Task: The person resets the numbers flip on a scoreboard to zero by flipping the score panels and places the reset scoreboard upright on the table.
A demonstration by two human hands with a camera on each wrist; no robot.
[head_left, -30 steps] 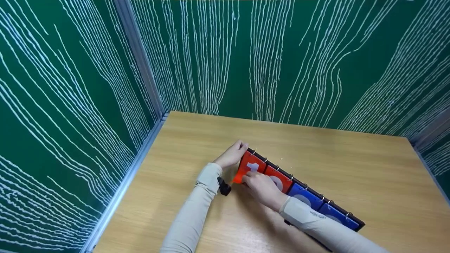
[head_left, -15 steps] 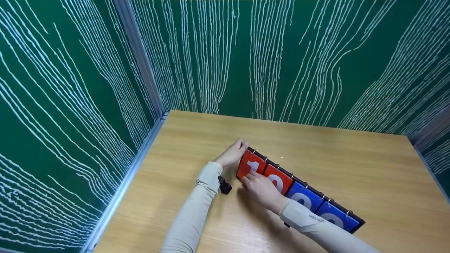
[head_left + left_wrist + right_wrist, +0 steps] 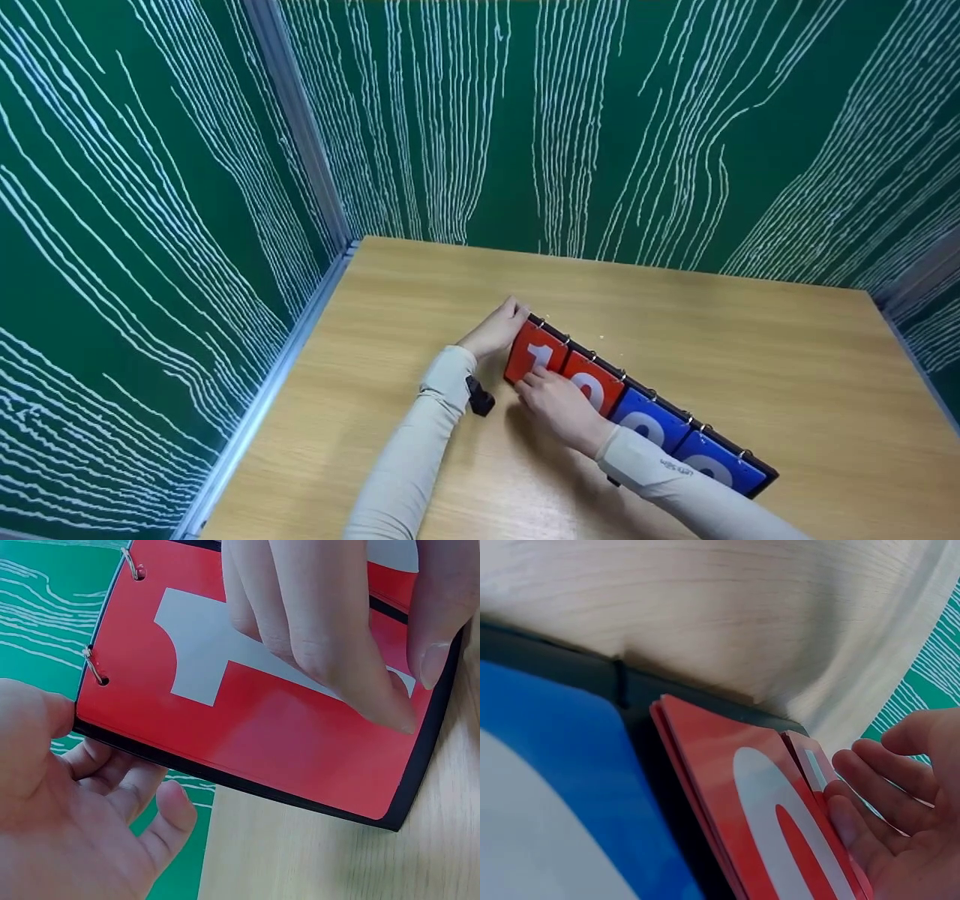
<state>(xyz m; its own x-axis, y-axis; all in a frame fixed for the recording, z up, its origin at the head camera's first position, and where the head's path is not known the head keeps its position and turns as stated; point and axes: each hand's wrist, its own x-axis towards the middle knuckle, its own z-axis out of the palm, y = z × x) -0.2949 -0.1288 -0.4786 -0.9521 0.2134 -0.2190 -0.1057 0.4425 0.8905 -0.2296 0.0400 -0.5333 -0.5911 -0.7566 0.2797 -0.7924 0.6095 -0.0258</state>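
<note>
A tabletop flip scoreboard [image 3: 587, 355] stands at a slant on the table, its cards hung on metal rings along a black top edge. Its two red cards read 1 and 0, and the blue ones read 0 and 0. My left hand [image 3: 495, 330] grips the upper left corner, with fingers behind the board in the left wrist view. Across the face of the red 1 card [image 3: 300, 742] lie the fingers of my right hand [image 3: 562, 409]. Its thumb is spread off to the lower edge of the board, and the card lies flat.
The wooden table [image 3: 795, 375] runs up to green panels [image 3: 517, 112] with wavy white lines at the back and sides. A metal post [image 3: 300, 120] marks the left corner. A black wrist camera [image 3: 480, 397] hangs under the left cuff.
The red flap held out at the lower left of the board a second ago has come down flat. My right hand stays at the 1 card, and the left hand has kept its hold.
</note>
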